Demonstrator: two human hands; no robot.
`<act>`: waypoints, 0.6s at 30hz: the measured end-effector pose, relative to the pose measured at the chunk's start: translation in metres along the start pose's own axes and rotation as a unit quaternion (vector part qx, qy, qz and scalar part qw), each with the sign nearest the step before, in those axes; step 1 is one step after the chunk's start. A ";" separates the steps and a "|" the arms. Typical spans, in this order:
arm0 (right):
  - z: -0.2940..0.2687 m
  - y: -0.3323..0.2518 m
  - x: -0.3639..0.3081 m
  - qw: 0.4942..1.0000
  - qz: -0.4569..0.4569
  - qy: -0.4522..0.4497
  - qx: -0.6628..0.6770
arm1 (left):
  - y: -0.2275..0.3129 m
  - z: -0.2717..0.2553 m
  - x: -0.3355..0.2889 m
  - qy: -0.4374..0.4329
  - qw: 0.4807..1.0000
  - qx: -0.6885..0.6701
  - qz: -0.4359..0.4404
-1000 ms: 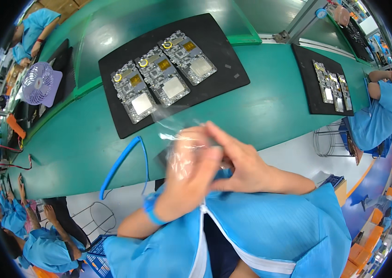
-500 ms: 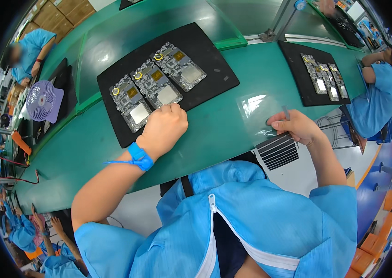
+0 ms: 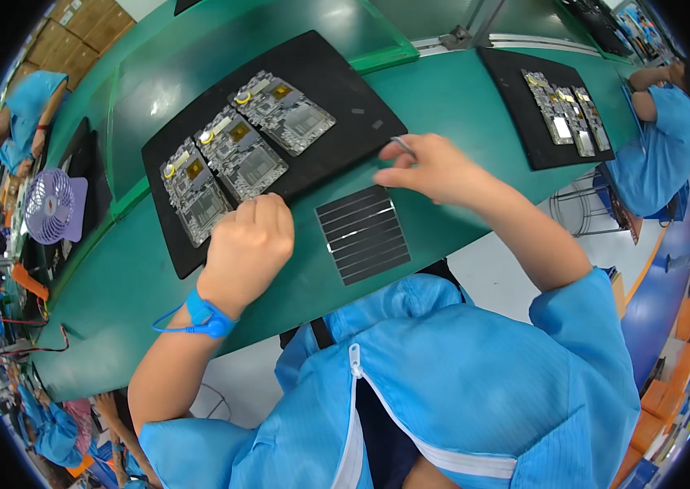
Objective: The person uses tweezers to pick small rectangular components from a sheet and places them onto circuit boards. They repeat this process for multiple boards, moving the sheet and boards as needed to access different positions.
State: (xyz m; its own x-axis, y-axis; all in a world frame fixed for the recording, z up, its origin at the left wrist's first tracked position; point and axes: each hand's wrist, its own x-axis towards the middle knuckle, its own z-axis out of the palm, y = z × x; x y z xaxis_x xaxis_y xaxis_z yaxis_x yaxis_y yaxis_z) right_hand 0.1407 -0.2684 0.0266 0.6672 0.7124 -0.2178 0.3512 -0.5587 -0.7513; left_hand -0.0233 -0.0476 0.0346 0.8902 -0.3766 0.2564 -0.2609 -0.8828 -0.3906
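Observation:
My left hand (image 3: 249,243) is curled closed by the front edge of the black foam mat (image 3: 337,155), close to the circuit boards. Its fingertips face away, so anything in them is hidden. Three circuit boards (image 3: 247,163) lie side by side on the mat, each with a round yellow part at its far end. Over the mat's right front corner, my right hand (image 3: 438,167) is closed on a small grey strip (image 3: 402,146) at its fingertips. Below that hand, a sheet of black strips (image 3: 365,236) rests on the green table near its front edge.
Another black mat (image 3: 516,106) with three circuit boards (image 3: 563,114) lies to the right, beside a seated person in blue. A purple fan (image 3: 51,206) stands at the left. Two small dark pieces (image 3: 376,125) lie on the near mat's right part. A green-edged panel (image 3: 398,57) lies behind.
My right hand has moved left and up from the table edge to the mat's corner. The black strip sheet now lies on the table below it. My left hand stays curled by the boards.

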 end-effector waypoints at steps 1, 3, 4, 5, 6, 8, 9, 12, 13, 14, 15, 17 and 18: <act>0.002 0.015 -0.007 0.995 -0.071 0.042 -0.056 | 0.002 0.003 -0.002 0.008 1.000 -0.002 0.010; 0.015 0.016 -0.025 0.973 -0.142 0.073 -0.166 | 0.005 0.010 -0.003 0.029 0.999 0.019 0.027; 0.026 0.004 -0.040 0.963 -0.145 0.061 -0.220 | 0.005 0.014 -0.003 0.040 0.998 0.030 0.038; 0.038 -0.006 -0.051 0.949 -0.153 0.047 -0.271 | 0.004 0.011 -0.007 0.036 0.998 0.034 0.033; 0.048 -0.010 -0.057 0.945 -0.113 -0.006 -0.308 | 0.003 0.010 -0.005 0.051 0.998 0.031 0.035; 0.054 -0.007 -0.047 0.937 -0.202 -0.022 -0.284 | -0.001 0.003 0.000 0.078 0.996 0.028 0.034; 0.052 -0.008 -0.039 0.935 -0.204 -0.045 -0.285 | -0.001 0.001 0.000 0.073 0.997 0.016 0.028; 0.043 -0.014 -0.020 0.926 -0.219 -0.094 -0.292 | 0.000 0.001 -0.003 0.033 0.998 0.000 0.059; 0.043 -0.013 -0.018 0.922 -0.229 -0.097 -0.295 | 0.002 0.005 -0.007 0.040 0.997 -0.007 0.067; 0.042 -0.013 -0.016 0.918 -0.241 -0.102 -0.299 | 0.006 0.012 -0.012 0.046 0.996 -0.012 0.072; 0.046 -0.013 -0.018 0.921 -0.246 -0.079 -0.293 | 0.009 0.016 -0.015 0.052 0.996 -0.018 0.077; 0.062 -0.010 -0.031 0.926 -0.248 -0.034 -0.283 | 0.013 0.018 -0.016 0.051 0.997 -0.032 0.058; 0.067 -0.009 -0.036 0.926 -0.254 -0.027 -0.277 | 0.016 0.020 -0.015 0.054 0.996 -0.042 0.050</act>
State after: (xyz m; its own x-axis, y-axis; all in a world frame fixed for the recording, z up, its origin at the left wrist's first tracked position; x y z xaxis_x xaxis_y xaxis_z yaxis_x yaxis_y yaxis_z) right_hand 0.0695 -0.2605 -0.0011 0.2944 0.9551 0.0336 0.9038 -0.2668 -0.3345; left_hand -0.0338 -0.0506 0.0069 0.8142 -0.4873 0.3156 -0.3799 -0.8582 -0.3452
